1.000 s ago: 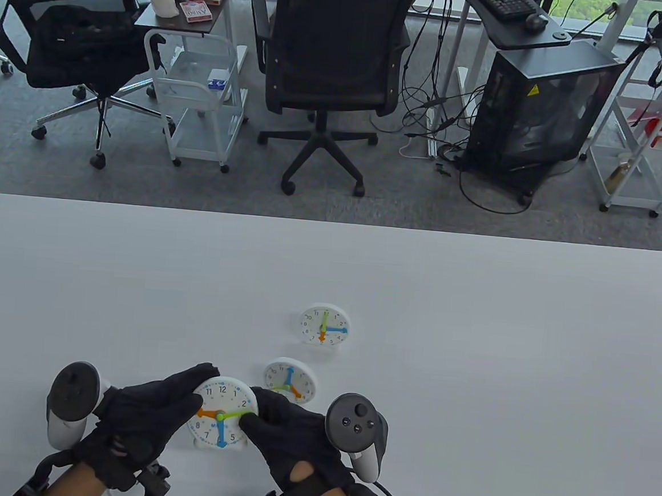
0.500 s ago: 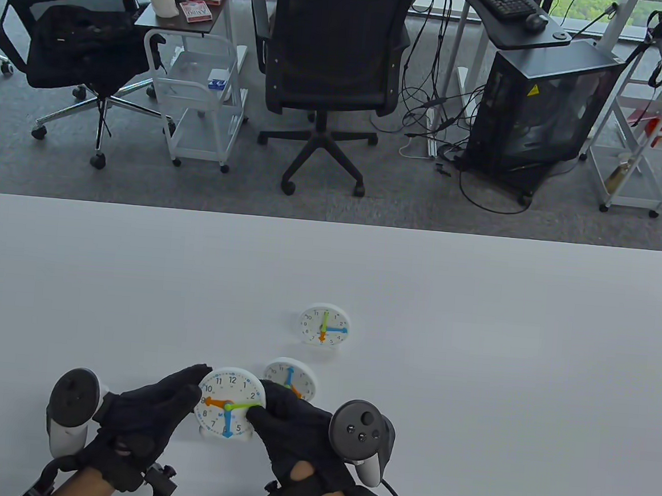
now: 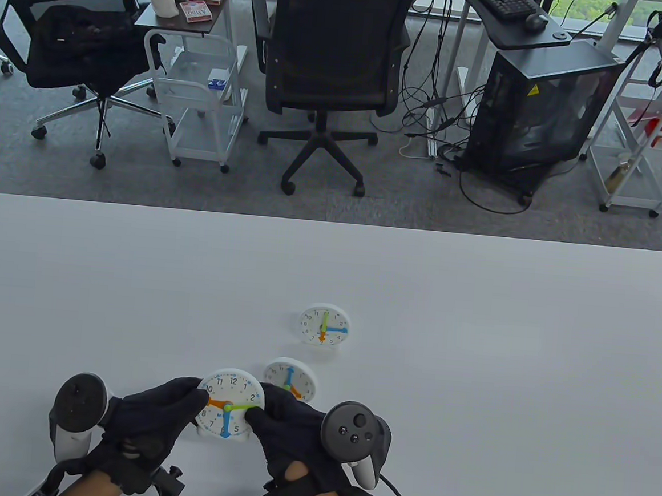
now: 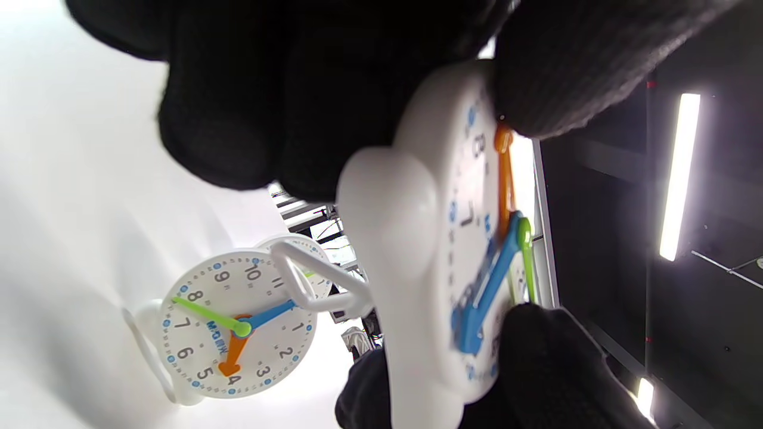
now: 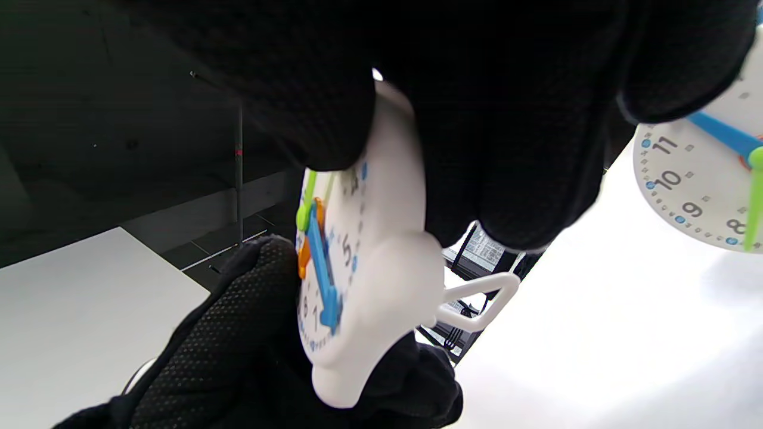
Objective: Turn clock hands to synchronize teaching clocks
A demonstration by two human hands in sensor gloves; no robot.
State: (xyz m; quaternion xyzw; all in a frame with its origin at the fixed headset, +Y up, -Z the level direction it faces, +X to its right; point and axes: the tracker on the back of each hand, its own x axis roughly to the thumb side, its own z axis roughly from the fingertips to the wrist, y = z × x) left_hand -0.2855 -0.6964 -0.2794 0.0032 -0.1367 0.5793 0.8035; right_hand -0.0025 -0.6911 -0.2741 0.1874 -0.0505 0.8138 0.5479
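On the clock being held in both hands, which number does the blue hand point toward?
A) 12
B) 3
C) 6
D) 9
C: on the held clock, the blue hand runs straight down from the centre toward the 6, while the orange one points left and the green one points right.

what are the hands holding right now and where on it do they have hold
Both hands grip the nearest teaching clock by its rim: the left hand on the 9 side, the right hand on the 3 side, fingers behind, thumbs at the face edge.
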